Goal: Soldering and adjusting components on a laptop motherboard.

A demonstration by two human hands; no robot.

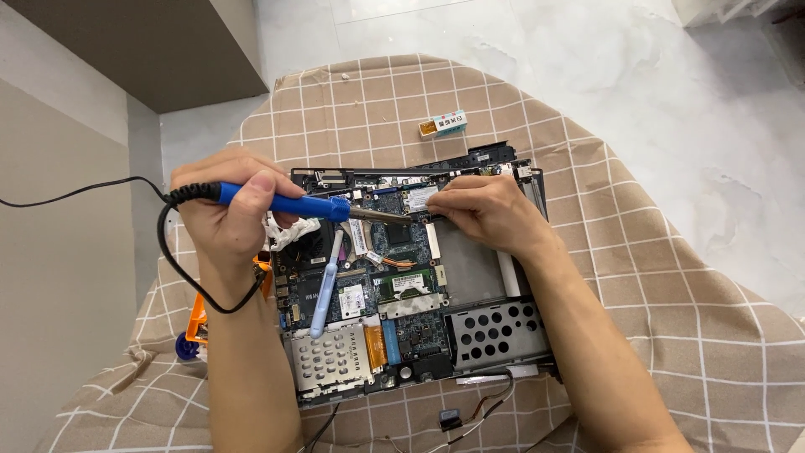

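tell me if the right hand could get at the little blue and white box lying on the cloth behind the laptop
Probably yes. The right hand rests on the opened laptop's far edge, holding nothing, and the small box lies just beyond on the checked cloth with nothing between. The left hand holds the soldering iron.

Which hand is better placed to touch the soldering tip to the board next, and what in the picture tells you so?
Likely the left hand: it already grips the blue soldering iron, tip aimed at the open laptop's circuit board. The right hand holds no tool and rests on the board's upper edge.
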